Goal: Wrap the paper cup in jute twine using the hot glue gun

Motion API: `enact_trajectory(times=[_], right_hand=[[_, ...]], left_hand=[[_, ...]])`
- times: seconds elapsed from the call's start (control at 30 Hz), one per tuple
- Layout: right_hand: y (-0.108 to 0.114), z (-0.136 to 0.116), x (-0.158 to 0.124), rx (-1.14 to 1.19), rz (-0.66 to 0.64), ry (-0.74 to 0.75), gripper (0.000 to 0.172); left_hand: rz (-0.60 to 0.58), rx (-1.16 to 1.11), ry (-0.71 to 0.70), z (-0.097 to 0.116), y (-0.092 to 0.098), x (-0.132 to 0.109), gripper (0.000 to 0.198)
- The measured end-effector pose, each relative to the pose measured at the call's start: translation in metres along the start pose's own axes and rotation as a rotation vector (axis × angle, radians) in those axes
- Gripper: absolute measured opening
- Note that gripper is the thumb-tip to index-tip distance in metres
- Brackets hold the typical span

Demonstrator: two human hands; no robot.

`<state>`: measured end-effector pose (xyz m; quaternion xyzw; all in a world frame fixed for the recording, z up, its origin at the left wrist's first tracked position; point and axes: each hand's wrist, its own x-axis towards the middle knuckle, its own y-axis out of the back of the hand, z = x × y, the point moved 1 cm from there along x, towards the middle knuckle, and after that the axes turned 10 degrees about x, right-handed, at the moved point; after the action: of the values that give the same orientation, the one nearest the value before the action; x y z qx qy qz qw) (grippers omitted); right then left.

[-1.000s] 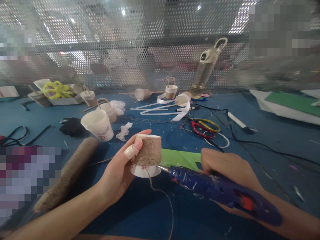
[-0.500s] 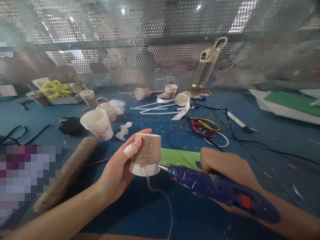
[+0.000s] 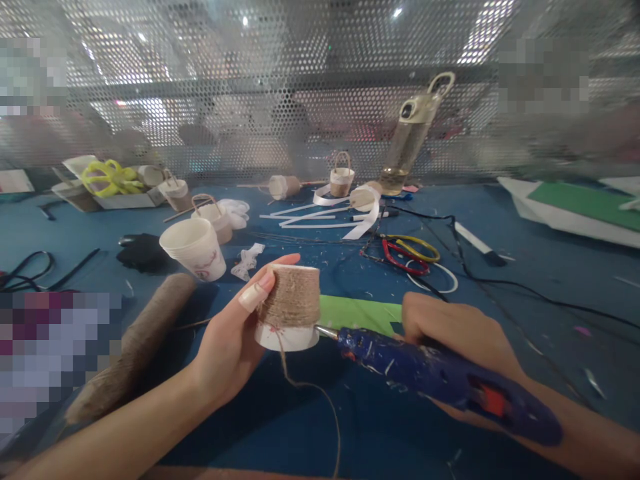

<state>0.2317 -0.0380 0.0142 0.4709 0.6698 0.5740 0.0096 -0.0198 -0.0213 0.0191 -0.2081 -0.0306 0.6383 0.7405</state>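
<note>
The twine-wrapped cup (image 3: 293,300) is gripped between thumb and fingers of the left hand (image 3: 225,350), above the table (image 3: 240,437) toward its near edge. A glue gun (image 3: 425,373) is grasped in the right hand (image 3: 463,333), its nozzle (image 3: 327,331) set at the wrapping's lower border; whether contact is made cannot be told. The cup is turned slightly further left than a second ago, the loose twine (image 3: 320,390) carried along, so a fresh stretch seems to be presented. By the far edge, a bottle (image 3: 407,143) is stood.
</note>
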Motion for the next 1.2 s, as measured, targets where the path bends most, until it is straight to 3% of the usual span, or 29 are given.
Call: enact_trajectory(times=[0.2,0.6,1.0,1.2], right_hand=[[0.001,0.002,-0.002,0.065,0.015,0.023,0.023],[0.001,0.001,-0.002,0.036,0.003,0.041,0.023],[-0.004,-0.008,-0.001,0.054,0.031,-0.09,0.025],[-0.005,-0.009,0.0,0.1,0.056,-0.075,0.027]], left_hand=[[0.035,0.011,-0.001,0.004,-0.002,-0.002,0.038],[-0.008,0.026,0.006,0.0,-0.002,-0.001,0.041],[-0.023,0.045,0.02,-0.001,-0.003,-0.001,0.039],[-0.038,0.062,0.002,-0.001,-0.002,-0.001,0.043]])
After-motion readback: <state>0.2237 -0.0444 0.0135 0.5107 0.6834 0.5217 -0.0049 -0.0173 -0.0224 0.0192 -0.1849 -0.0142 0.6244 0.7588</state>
